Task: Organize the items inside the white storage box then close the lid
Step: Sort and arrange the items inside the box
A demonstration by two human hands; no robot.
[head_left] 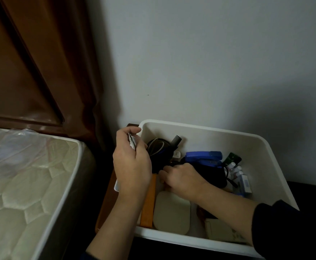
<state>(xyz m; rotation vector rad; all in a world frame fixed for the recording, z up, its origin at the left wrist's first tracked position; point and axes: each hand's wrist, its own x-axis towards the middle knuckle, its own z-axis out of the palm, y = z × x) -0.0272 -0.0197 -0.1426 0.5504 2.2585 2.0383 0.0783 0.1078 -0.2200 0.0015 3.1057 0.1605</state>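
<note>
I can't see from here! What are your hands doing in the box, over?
Left hand pinching small silver packet. Right hand down in white storage box, on black bundle. No lid in view.

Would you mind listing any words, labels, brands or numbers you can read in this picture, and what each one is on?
No text can be read.
The small boxes at the white storage box's right side carry print, too blurred to read.
The pale box near the front has a faint mark, illegible.
The foil packet in the left hand shows no readable print.
</note>
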